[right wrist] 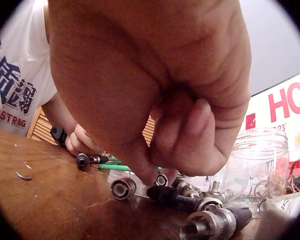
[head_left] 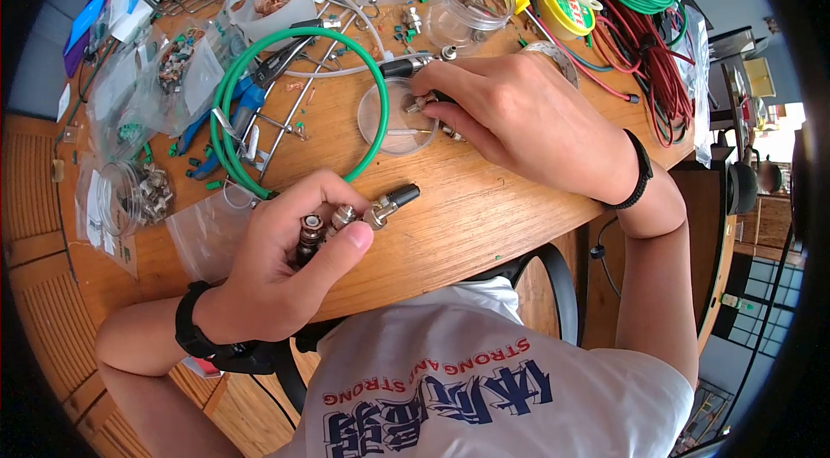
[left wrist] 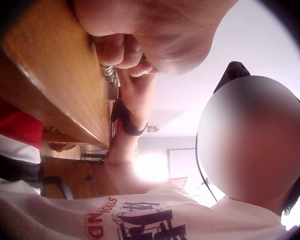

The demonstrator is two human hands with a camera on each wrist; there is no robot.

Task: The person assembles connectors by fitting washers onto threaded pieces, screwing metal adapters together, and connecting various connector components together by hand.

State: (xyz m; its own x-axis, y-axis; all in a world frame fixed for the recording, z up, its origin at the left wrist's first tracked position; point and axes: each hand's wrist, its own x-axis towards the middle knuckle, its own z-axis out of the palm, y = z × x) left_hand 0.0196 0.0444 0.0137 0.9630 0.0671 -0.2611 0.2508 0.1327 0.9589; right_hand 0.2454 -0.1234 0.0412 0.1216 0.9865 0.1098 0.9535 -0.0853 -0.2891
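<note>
My left hand [head_left: 290, 263] is palm up over the table's front part and holds several metal BNC connectors [head_left: 343, 216] in its curled fingers. One with a black boot [head_left: 404, 194] sticks out past the thumb. Over a round clear plastic lid [head_left: 398, 143], my right hand [head_left: 527, 112] reaches down, thumb and fingers pinching a small silver BNC connector [head_left: 421, 102]. In the right wrist view more connectors surround its fingertips, among them a large one with a black boot [right wrist: 210, 225] and a short one [right wrist: 122, 188] facing the camera. Fingers hide part of the pinched connector.
A green cable loop [head_left: 226, 125] lies over a wire rack and blue-handled pliers [head_left: 246, 99]. Behind stand a clear jar [head_left: 471, 4] with copper strands and a white cup [head_left: 270, 4]. A bag of connectors [head_left: 156, 190] lies left; red cables [head_left: 661, 69] coil at right.
</note>
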